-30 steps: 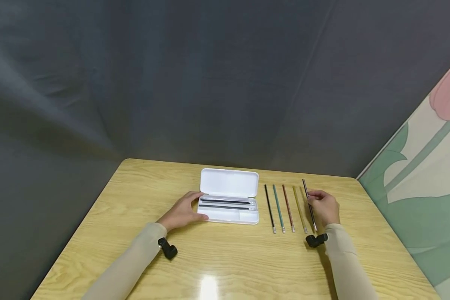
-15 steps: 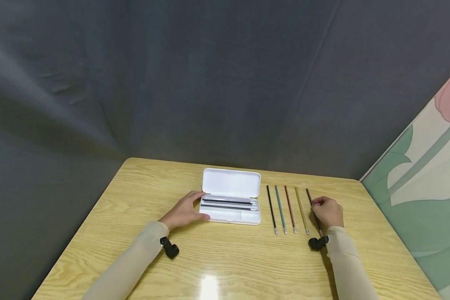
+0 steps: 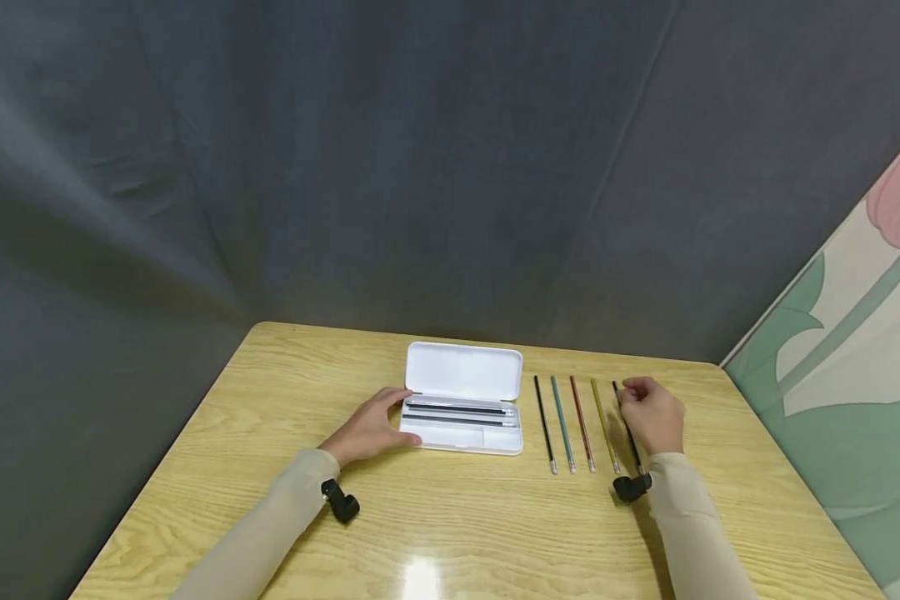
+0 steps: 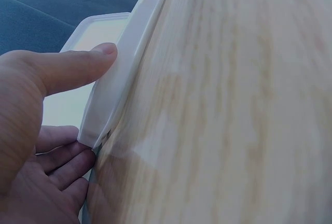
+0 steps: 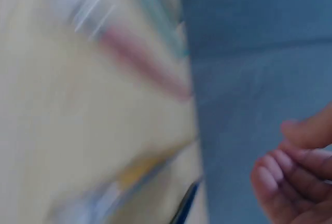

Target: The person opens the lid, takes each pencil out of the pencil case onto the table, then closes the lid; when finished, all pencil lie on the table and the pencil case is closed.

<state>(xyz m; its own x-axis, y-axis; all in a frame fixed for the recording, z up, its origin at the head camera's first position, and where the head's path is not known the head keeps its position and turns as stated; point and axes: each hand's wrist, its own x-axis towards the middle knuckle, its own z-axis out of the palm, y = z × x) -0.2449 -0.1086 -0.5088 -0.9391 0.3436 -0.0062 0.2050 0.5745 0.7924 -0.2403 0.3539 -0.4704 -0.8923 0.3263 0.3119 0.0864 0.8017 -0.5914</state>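
Observation:
A white pencil case (image 3: pixel 450 435) lies with its lid (image 3: pixel 463 372) raised; dark pencils (image 3: pixel 457 421) rest inside. My left hand (image 3: pixel 367 429) grips the case's left end. In the left wrist view the thumb presses its front wall (image 4: pixel 116 89), and the other fingers meet its corner. On the table to the right, a dark pencil (image 3: pixel 634 450) lies partly hidden under my right hand (image 3: pixel 652 415). The right wrist view has this pencil (image 5: pixel 185 203) apart from the loosely curled fingers (image 5: pixel 267 180), which hold nothing.
Left of the dark pencil lie a yellow pencil (image 3: pixel 603 425), a red one (image 3: pixel 581 423), a teal one (image 3: pixel 562 423) and a black one (image 3: pixel 545 425), spaced side by side. A dark curtain (image 3: pixel 450 167) hangs behind the wooden table (image 3: pixel 480 517).
My right hand has lowered the dark pencil onto the table beside the yellow one and let go of it. The left hand stays on the case.

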